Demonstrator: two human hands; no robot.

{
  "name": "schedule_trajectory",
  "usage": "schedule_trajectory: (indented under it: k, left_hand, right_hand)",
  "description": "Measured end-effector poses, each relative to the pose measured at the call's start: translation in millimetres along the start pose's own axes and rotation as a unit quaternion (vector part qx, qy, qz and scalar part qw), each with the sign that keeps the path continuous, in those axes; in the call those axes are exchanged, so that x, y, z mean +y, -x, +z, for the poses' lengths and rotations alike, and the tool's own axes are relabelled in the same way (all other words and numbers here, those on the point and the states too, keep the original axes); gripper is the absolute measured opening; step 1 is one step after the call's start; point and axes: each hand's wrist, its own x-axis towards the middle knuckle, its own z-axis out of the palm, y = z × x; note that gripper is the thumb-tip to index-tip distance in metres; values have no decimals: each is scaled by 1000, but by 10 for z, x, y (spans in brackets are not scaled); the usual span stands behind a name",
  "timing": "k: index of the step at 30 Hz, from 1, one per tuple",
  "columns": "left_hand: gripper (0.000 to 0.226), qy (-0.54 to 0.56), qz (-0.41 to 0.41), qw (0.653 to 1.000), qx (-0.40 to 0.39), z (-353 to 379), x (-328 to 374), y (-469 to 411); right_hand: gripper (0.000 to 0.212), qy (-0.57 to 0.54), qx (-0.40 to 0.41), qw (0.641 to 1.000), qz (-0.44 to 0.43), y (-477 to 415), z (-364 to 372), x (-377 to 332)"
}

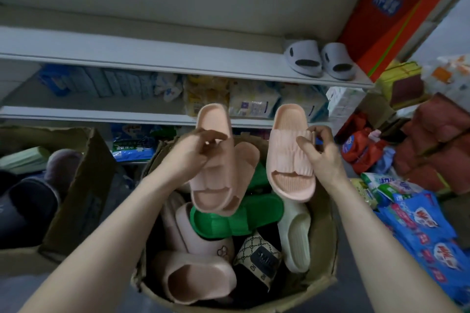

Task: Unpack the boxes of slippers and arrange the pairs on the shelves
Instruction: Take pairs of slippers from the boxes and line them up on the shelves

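Observation:
I hold a pair of peach slippers above an open cardboard box [328,241]. My left hand [193,152] grips the left peach slipper [216,165] by its strap. My right hand [319,152] pinches the strap edge of the right peach slipper [290,150]. Inside the box lie a green slipper [236,218], a pale cream slipper [296,231], a pink slipper [195,277], a beige one with a flower charm [203,234] and a black patterned one [259,259]. A pair of lilac slippers [319,60] stands at the right end of the upper white shelf [142,56].
A second cardboard box [76,185] with dark slippers stands at the left. The lower shelf [101,115] carries packaged goods. Blue packets [427,231] and red detergent bottles [356,150] crowd the floor at right. A red carton [396,12] leans at top right.

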Motion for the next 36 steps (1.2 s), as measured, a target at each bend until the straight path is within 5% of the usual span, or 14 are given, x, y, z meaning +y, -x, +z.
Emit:
schedule_trajectory:
  k: [3, 8, 11, 14, 16, 18, 21, 26, 31, 36]
  left_hand:
    - [35, 25, -31, 999, -22, 414, 139, -188]
    - [39, -127, -186, 974, 37, 892, 68, -126]
    - [32, 63, -168, 980, 90, 846, 13, 45]
    - [51, 275, -193, 938, 86, 695, 107, 128]
    - [43, 344, -201, 915, 60, 602, 171, 124]
    - [31, 367, -201, 906, 61, 533, 184, 103]
    - [44, 397, -225, 884, 96, 485, 58, 129]
    - [63, 489, -245, 830, 111, 398, -300, 286]
    - [50, 512, -233, 820, 104, 269, -503, 378]
    - [48, 524, -208, 819, 110, 116, -644, 316]
  right_hand:
    - [34, -40, 7, 999, -1, -68, -80, -9]
    - [26, -88, -26, 996, 24, -50, -5, 39]
    - [30, -116, -64, 991, 31, -53, 141, 16]
    - [27, -123, -113, 986, 2, -7, 343, -154]
    - [25, -117, -153, 981, -14, 20, 515, -277]
    - [26, -105, -192, 976, -14, 44, 682, -336]
    - [30, -70, -197, 978, -1, 57, 857, -266]
    - [41, 150, -242, 958, 40, 215, 951, -40]
    - [71, 66, -298, 948, 85, 338, 945, 22]
    - [66, -13, -279, 958, 67, 326, 916, 5]
